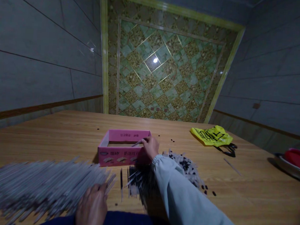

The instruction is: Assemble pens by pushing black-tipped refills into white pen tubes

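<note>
My right hand (pixel 150 147), in a pale blue-grey sleeve, pinches a slim dark-tipped tube (pixel 137 143) over the open pink cardboard box (pixel 124 157). At lower left lies a big heap of long, thin, translucent tubes (pixel 43 184), roughly parallel. My left hand (pixel 92 205) is curled at the heap's right end, its fingers closed on a few tube ends; blur hides how many. Between my hands, in front of the box, are dark thin pieces (pixel 141 177), partly hidden by my sleeve. Beyond my right forearm sits a pile of short whitish pieces with black ends (pixel 184 164).
A yellow plastic bag (pixel 211 136) with black lettering lies at the back right, black straps (pixel 227 150) beside it. One loose tube (pixel 232 166) and small black bits (pixel 214 193) are scattered on the wooden table (pixel 256 202). A red item in a round dish (pixel 297 159) stands far right.
</note>
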Action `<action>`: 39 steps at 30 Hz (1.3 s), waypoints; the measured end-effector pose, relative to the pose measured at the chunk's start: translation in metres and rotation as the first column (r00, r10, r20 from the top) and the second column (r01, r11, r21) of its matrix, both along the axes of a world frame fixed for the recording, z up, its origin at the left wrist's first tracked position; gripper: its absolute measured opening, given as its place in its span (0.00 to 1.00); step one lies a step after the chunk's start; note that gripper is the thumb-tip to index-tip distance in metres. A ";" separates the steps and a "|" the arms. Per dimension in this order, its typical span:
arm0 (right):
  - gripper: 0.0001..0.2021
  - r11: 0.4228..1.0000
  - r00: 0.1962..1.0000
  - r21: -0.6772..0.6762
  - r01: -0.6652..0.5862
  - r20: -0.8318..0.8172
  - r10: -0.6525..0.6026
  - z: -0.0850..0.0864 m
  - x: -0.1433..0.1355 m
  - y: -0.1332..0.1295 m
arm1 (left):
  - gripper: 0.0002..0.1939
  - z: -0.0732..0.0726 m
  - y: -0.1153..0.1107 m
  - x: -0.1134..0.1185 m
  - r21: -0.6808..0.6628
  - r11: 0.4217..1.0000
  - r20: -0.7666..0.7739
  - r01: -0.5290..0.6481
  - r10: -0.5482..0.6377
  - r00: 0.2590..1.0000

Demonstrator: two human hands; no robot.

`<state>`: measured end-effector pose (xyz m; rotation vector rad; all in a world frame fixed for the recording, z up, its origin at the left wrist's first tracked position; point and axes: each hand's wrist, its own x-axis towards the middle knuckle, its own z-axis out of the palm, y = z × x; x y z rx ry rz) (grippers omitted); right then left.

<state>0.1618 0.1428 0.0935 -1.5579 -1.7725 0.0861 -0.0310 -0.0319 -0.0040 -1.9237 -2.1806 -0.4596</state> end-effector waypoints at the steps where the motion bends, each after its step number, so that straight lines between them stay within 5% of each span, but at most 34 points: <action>1: 0.13 1.000 0.999 -0.019 0.002 0.032 -0.002 -0.002 -0.005 0.001 | 0.19 -0.001 0.001 -0.001 -0.003 1.000 -0.003 0.003 -0.003 1.000; 11: 0.15 1.000 0.983 -0.017 0.019 0.184 -0.015 0.001 0.003 -0.018 | 0.18 -0.001 0.001 0.005 -0.045 0.998 -0.028 -0.041 0.040 0.999; 15: 0.13 0.999 0.985 0.028 -0.038 0.171 0.033 -0.004 0.023 -0.053 | 0.17 0.000 0.001 0.006 -0.058 0.998 -0.027 -0.036 0.035 0.999; 22: 0.05 0.960 0.959 -0.027 -0.279 0.040 0.279 -0.041 0.050 -0.128 | 0.13 0.005 -0.001 0.003 -0.106 0.994 0.082 -0.021 0.030 0.996; 27: 0.06 0.966 0.957 -0.193 -0.173 0.199 0.211 -0.053 0.051 -0.159 | 0.12 0.011 0.002 0.006 0.148 0.987 0.295 0.056 -0.098 0.950; 30: 0.12 0.959 0.923 -0.275 -0.066 0.347 0.163 -0.059 0.047 -0.168 | 0.12 0.011 0.004 0.013 0.251 0.966 0.635 0.064 -0.214 0.742; 33: 0.16 0.945 0.892 -0.323 -0.040 0.415 0.180 -0.065 0.042 -0.173 | 0.17 0.010 0.006 0.024 0.183 0.979 0.909 0.090 -0.204 0.363; 36: 0.13 0.938 0.869 -0.346 -0.039 0.451 0.202 -0.069 0.039 -0.175 | 0.21 0.011 0.007 0.031 0.144 0.981 0.987 0.128 -0.151 0.048; 39: 0.11 0.942 0.863 -0.333 -0.041 0.464 0.201 -0.064 0.042 -0.174 | 0.24 0.013 0.006 0.032 0.103 0.990 0.988 0.099 -0.090 -0.127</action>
